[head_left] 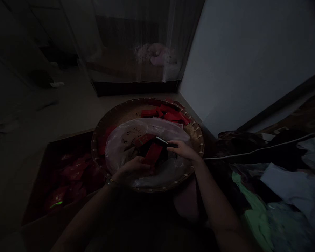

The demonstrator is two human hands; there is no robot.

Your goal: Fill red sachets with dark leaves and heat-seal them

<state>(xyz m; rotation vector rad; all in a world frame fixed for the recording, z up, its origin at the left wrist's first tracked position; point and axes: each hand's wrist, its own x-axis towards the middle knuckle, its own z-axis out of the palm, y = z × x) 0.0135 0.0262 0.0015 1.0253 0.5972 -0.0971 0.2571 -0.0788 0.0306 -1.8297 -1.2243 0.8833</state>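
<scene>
A round woven bamboo tray (96, 136) lies in front of me, with a clear plastic sheet or bag (173, 126) spread in it. My left hand (132, 166) is closed on the lower edge of a red packet (154, 152) over the plastic. In my right hand (182, 149) is a slim dark-handled tool (161, 140) with a pale, bright edge; the dim light hides its exact kind. Its pale end lies beside the top of the packet. Another red packet (145, 139) rests just behind, among dark crumbly bits.
Several red packets (170, 113) lie at the tray's far side. An open box (48, 147) with more red packets stands at left. Clothes (291, 189) are heaped at right, crossed by a white cord (238, 155). Beyond the tray are a white wall (252, 52) and a sheer curtain (136, 35).
</scene>
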